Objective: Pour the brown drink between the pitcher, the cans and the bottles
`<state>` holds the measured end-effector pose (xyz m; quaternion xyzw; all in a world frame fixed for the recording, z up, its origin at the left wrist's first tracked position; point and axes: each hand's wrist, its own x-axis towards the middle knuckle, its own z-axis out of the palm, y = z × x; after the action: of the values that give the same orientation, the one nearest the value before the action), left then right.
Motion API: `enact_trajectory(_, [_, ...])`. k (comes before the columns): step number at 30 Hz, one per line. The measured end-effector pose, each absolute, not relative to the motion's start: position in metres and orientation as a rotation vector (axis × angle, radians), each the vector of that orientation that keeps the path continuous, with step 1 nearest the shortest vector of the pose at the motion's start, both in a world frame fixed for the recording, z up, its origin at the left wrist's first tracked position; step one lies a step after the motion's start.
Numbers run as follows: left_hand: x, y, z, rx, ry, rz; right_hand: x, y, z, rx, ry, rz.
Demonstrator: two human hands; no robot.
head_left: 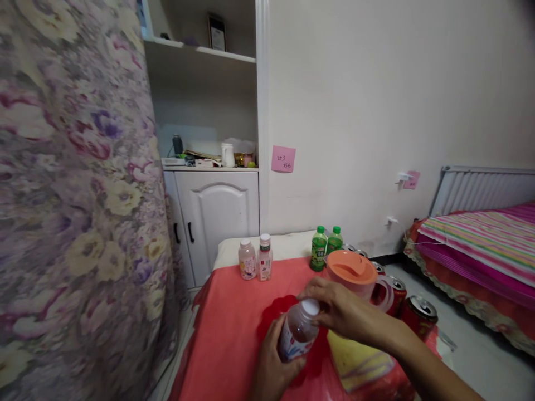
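Note:
A clear plastic drink bottle point(297, 334) with a printed label is tilted over a red basin point(273, 312). My left hand point(278, 359) is wrapped around its body. At the bottle's top, the fingers of my right hand point(328, 301) close around the white cap point(310, 307), which sits on the neck. Beneath my right forearm lies a yellow cloth point(355, 359). Just beyond my right wrist stands a clear pitcher with an orange lid point(351, 266), partly hidden by the arm.
Two white-capped bottles point(247, 260) point(264, 258) stand at the back of the red-covered table point(221, 328). Two green-capped bottles point(319, 249) point(335, 241) stand behind the pitcher. Several drink cans point(420, 317) line the right edge. A floral curtain point(79, 195) hangs at left; a bed point(480, 245) is at right.

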<state>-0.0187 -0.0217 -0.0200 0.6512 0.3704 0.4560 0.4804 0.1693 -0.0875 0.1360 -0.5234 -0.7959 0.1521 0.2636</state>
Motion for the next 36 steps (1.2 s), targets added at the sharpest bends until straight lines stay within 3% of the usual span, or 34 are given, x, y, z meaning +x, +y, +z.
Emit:
enact_trajectory(11, [-0.02,-0.021,-0.021,1.575,0.917,1.09,0.167,-0.089,0.138,-1.481,-2.209,0.315])
enact_trajectory(19, [-0.018,-0.022,-0.022,1.554,0.874,1.082,0.161,-0.083,0.127,-1.765,-2.084,0.077])
enact_trajectory(26, [-0.021,-0.018,-0.021,1.556,0.871,1.051,0.164,-0.091,0.115,-1.485,-2.04,0.223])
enact_trajectory(36, [-0.023,-0.02,-0.017,1.562,0.891,1.092,0.157,-0.086,0.111,-1.487,-1.875,0.292])
